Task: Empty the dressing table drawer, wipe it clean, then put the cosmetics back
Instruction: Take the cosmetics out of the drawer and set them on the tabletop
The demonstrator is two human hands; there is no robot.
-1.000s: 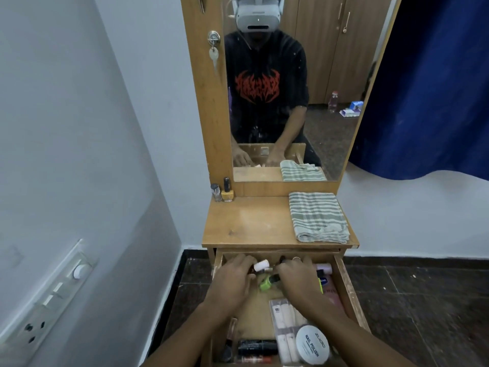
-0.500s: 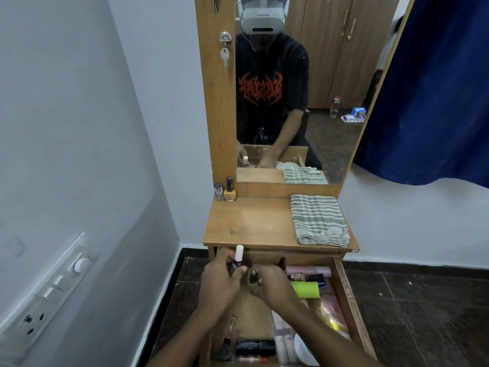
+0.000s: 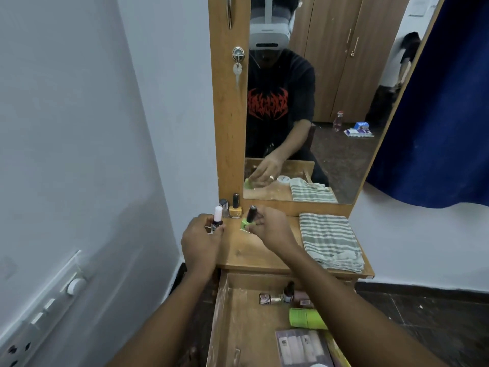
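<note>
Both hands are now lifted out of the open wooden drawer (image 3: pixel 238 327) to the back-left corner of the wooden dressing tabletop (image 3: pixel 264 250). A dark nail polish bottle with a pale pink cap (image 3: pixel 217 219) is pinched by the left hand (image 3: pixel 201 239). A lime-green bottle with a black cap (image 3: pixel 250 217) is pinched by the right hand (image 3: pixel 270 229). Labels are too blurred to be read. A yellow polish bottle (image 3: pixel 235 209) is seen just behind in that corner and a folded striped cloth (image 3: pixel 329 239) at the right edge. The drawer's right side is crossed by the right forearm.

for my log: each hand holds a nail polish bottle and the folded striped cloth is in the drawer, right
No: the head view shows the folded green-striped cloth on the wooden table top, not in the drawer. The left hand holds a white-capped bottle, the right hand a black-capped green bottle.
</note>
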